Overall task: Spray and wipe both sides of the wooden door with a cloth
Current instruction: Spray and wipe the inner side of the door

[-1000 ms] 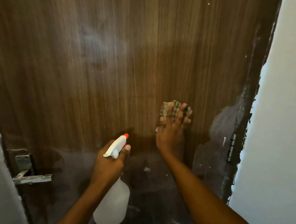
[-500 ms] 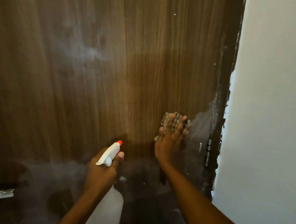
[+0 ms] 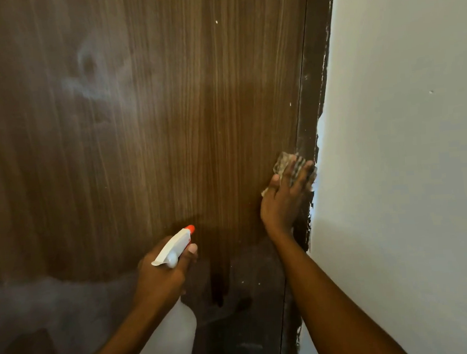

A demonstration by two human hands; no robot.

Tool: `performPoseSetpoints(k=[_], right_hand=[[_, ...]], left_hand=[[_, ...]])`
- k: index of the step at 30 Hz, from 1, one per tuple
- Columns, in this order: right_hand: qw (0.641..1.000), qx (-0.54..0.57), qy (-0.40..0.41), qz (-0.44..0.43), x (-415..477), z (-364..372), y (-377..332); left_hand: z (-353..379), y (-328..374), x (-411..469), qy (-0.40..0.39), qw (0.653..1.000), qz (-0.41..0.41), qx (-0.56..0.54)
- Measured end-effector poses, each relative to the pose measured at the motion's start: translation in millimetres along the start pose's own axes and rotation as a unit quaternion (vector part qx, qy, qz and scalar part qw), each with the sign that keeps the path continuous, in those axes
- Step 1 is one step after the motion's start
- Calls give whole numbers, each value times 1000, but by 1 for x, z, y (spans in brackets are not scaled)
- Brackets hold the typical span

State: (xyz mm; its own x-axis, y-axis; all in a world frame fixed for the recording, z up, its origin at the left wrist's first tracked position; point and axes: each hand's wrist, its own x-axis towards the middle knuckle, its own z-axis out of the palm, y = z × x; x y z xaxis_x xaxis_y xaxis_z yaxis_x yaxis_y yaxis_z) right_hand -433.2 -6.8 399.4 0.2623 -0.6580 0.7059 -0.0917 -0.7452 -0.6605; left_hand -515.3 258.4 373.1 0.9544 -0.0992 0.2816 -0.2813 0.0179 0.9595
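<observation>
Head view looks at the wooden door (image 3: 168,126), which fills the left and middle of the picture. The right hand (image 3: 282,203) lies flat with its fingers spread and straight, pressing a checked cloth (image 3: 284,160) against the door's right edge; the cloth shows above and beside the fingertips and reaches onto the dark door frame (image 3: 308,102). Just past the frame stands a white wall (image 3: 405,164), so the cloth has almost no room to its right, while broad bare wood lies open to its left and above. The left hand (image 3: 159,278) is lower and nearer the middle, apart from the right one, its fingers curled round the neck of a white spray bottle (image 3: 170,341) whose orange nozzle (image 3: 191,229) points up at the door. A dark wet streak (image 3: 220,282) runs down the wood between the two hands, and a hazy grey film (image 3: 43,314) covers the lower left of the door.
</observation>
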Motion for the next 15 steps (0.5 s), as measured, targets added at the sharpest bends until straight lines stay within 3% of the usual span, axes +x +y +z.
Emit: performPoseSetpoints(k=[4,6,9,15], right_hand=[[975,-68,-32,-211,-21,3,23],[958,-71,-46,-273,-56,5,61],[970,-81,-44,-224,-89,10,100],[978,-114,-54,-164,-104,21,87]], left_hand=[[13,-1,2,11,999,-8,30],[23,-4,0,11,998,-7,61],[43,-4,-9,-17,995,1,102],[70,3,-17,-30,994,23,99]])
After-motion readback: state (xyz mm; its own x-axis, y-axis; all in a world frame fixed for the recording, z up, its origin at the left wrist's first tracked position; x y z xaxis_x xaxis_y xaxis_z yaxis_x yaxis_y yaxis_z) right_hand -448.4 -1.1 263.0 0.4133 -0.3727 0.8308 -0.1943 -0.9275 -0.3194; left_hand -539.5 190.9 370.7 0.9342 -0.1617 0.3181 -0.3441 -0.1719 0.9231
